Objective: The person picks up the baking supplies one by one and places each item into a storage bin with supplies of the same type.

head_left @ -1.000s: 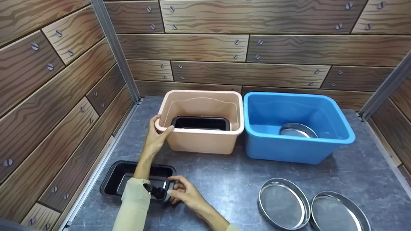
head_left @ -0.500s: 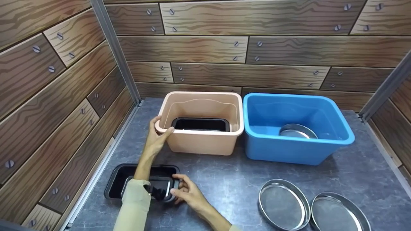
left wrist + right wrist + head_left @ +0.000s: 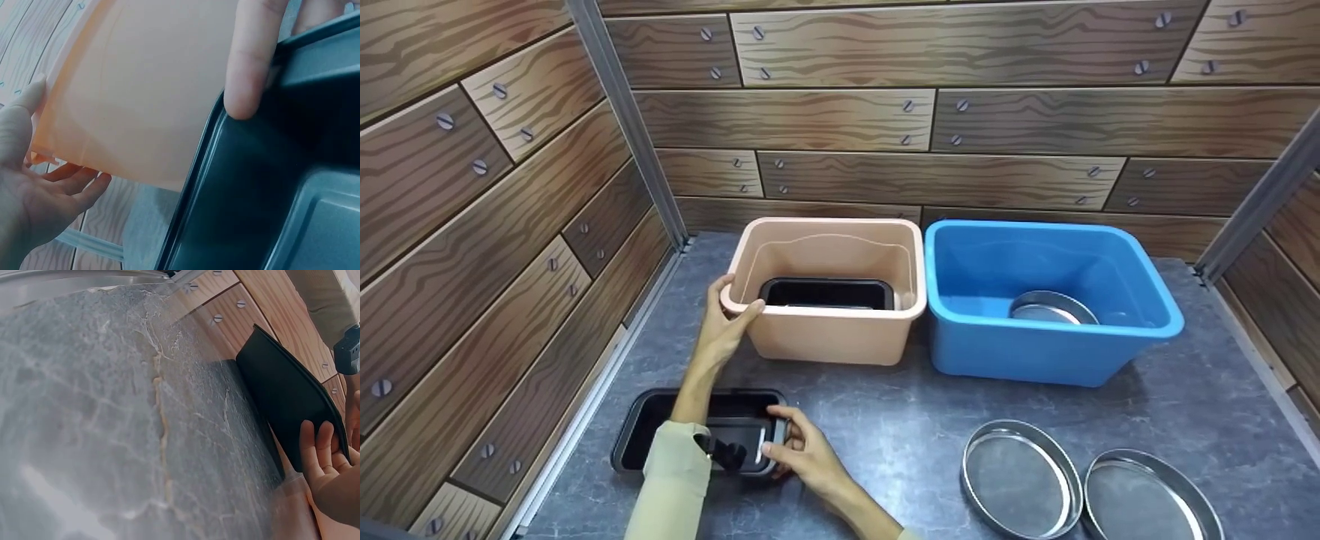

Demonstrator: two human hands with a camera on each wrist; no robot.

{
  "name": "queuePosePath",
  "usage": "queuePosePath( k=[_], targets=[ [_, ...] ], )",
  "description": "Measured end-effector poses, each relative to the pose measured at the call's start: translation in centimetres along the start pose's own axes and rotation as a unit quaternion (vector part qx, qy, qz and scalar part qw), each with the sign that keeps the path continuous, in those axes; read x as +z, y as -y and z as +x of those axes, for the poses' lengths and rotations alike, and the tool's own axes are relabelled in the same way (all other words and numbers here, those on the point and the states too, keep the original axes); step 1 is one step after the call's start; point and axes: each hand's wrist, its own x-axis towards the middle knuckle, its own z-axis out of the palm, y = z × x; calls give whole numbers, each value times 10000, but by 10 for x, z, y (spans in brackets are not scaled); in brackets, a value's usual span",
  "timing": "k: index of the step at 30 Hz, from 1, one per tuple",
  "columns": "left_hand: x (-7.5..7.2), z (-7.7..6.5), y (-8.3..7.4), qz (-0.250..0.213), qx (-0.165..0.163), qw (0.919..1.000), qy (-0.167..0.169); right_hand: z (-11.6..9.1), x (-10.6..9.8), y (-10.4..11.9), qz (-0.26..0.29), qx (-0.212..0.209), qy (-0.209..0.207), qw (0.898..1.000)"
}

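Observation:
A black loaf pan (image 3: 649,431) is at the front left, partly hidden by my left forearm. My right hand (image 3: 814,457) pinches its right-hand rim, thumb on the inside and fingers on the outer wall. In the right wrist view the pan (image 3: 281,388) looks tilted; whether its base touches the table I cannot tell. My left hand (image 3: 721,334) grips the front left corner of the peach tub (image 3: 829,337), the thumb over the front rim. Inside that tub lies another black loaf pan (image 3: 825,292), its lower part hidden by the front wall.
Right against the peach tub stands a blue tub (image 3: 1027,356) with a round metal pan (image 3: 1050,304) in it. Two more round metal pans (image 3: 1020,480) lie side by side at the front right. Wood-patterned walls (image 3: 840,120) enclose the grey marbled table (image 3: 885,412).
The front black loaf pan has shifted a little to the right, along with my right hand holding it. My left hand has kept its grip on the peach tub's rim.

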Motion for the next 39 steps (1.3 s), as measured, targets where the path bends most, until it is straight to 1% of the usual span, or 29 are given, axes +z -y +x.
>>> queuePosePath(
  k=[4,8,13,18,22,26,30,35,39],
  targets=[
    [-1,0,-1,-58,-38,10000,12,1,-2,2,-134,-170,-162,9996],
    [-1,0,-1,-71,4,10000,34,2,-4,6,-235,-282,-318,9988],
    [-1,1,-1,-38,112,9999,16,2,-5,11,-361,-313,-414,9980],
    [-1,1,-1,-52,39,10000,46,1,-8,15,-371,-310,-618,9969],
    [0,0,-2,-52,-9,10000,31,0,-11,20,-354,-392,-710,9961],
    [0,0,-2,-9,-6,10000,24,-1,-17,25,-546,-523,-787,9940],
    [-1,0,-2,22,-18,10000,17,-3,-22,28,-613,-608,-855,9926],
    [0,0,0,-22,-7,10000,-45,-2,-27,29,-714,-643,-991,9904],
    [1,1,1,-61,19,10000,-21,-2,-30,30,-793,-623,-1113,9886]
  ],
)
